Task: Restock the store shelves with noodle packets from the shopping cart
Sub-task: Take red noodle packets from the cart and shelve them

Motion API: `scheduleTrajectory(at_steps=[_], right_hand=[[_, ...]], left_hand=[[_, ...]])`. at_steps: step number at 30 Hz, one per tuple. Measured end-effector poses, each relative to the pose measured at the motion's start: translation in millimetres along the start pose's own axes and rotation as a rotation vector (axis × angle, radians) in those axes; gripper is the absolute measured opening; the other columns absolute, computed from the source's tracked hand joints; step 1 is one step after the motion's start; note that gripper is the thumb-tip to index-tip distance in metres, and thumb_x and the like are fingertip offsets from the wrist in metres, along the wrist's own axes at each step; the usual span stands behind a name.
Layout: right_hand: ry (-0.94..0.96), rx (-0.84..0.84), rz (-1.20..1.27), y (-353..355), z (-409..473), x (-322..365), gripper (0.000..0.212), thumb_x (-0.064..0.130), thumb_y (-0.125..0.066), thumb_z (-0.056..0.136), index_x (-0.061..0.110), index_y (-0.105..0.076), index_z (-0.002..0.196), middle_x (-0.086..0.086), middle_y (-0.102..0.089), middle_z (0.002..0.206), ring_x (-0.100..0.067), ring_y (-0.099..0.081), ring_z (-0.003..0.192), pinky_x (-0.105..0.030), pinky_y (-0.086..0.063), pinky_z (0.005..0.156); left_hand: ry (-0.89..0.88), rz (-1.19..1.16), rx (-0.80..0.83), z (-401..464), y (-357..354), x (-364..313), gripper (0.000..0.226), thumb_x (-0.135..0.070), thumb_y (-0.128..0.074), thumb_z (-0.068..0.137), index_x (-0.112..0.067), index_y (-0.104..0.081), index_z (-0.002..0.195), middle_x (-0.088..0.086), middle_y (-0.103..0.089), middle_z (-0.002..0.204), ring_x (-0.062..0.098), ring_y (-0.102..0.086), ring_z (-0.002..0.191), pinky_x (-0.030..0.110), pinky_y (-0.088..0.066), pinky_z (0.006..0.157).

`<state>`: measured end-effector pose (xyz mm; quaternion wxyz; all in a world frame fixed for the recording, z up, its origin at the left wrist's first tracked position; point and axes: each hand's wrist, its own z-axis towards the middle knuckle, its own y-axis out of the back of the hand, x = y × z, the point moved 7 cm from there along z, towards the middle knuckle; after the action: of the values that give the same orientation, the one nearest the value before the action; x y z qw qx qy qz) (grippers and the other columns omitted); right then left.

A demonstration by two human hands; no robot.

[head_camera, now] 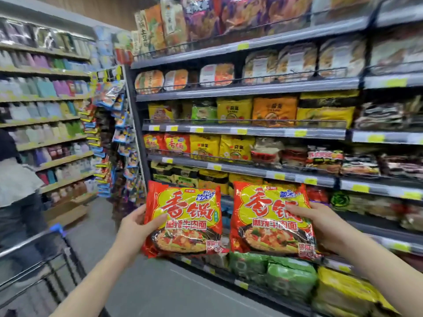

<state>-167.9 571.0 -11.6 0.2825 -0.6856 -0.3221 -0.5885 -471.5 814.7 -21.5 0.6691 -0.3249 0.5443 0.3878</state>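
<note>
Two red-and-yellow noodle packets held side by side before the shelf unit [247,131]. Left hand [135,227] grips the left packet [183,219] by its edge, thumb on the front; right hand [320,223] clasps the right packet [272,219], fingers partly hidden behind it. Large characters read 香锅; smaller print is blurred. The shopping cart [34,266], left of the shelf unit, is cut off.

Shelf rail [229,159] fronting packed red packets [176,143], aisle floor [148,282] open
</note>
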Motion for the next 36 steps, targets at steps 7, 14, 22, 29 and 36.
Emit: scheduleTrajectory(at_steps=[7,14,22,29,36], right_hand=[[-0.025,-0.335,0.053,149.1,-81.0,-18.2,0.049,0.027,-0.077,0.066,0.004,-0.067,0.108,-0.014,-0.074,0.100,-0.033,-0.069,0.094,-0.051,-0.048,0.097],[-0.040,-0.574,0.111,261.5,-174.7,-42.5,0.047,0.022,-0.075,0.067,0.000,-0.064,0.108,-0.018,-0.074,0.097,-0.035,-0.071,0.087,-0.051,-0.052,0.089],[-0.049,-0.696,0.133,363.6,-253.4,-57.5,0.043,0.021,-0.073,0.075,0.002,-0.062,0.112,-0.016,-0.074,0.099,-0.034,-0.072,0.087,-0.042,-0.057,0.077],[-0.024,-0.748,0.136,442.1,-286.1,-62.5,0.032,0.017,-0.070,0.080,0.003,-0.063,0.107,-0.015,-0.075,0.092,-0.031,-0.073,0.075,-0.034,-0.057,0.059],[-0.020,-0.776,0.130,504.5,-298.2,-75.0,0.035,0.019,-0.072,0.078,0.002,-0.064,0.108,-0.015,-0.075,0.095,-0.033,-0.072,0.083,-0.042,-0.055,0.077]], left_hand=[[0.020,-0.010,0.355,23.2,-171.8,16.9,0.079,-0.042,-0.083,0.055,-0.015,-0.057,0.124,0.002,-0.069,0.112,0.022,-0.066,0.101,0.044,-0.052,0.088],[-0.006,-0.063,0.634,-23.5,-334.3,-0.6,0.083,-0.063,-0.085,0.029,-0.025,-0.064,0.100,-0.006,-0.075,0.091,0.013,-0.071,0.078,0.024,-0.055,0.057],[-0.007,-0.102,0.800,-86.8,-469.1,-12.3,0.061,-0.051,-0.083,0.044,-0.023,-0.066,0.096,0.000,-0.075,0.090,0.012,-0.071,0.073,0.021,-0.054,0.053],[-0.021,-0.093,0.852,-119.8,-556.4,-13.3,0.077,-0.058,-0.086,0.036,-0.023,-0.067,0.101,-0.002,-0.075,0.092,0.019,-0.072,0.080,0.029,-0.057,0.060],[0.001,-0.100,0.845,-137.3,-619.5,-5.5,0.039,-0.027,-0.078,0.064,-0.024,-0.066,0.101,-0.002,-0.075,0.093,0.023,-0.071,0.085,0.040,-0.056,0.071]])
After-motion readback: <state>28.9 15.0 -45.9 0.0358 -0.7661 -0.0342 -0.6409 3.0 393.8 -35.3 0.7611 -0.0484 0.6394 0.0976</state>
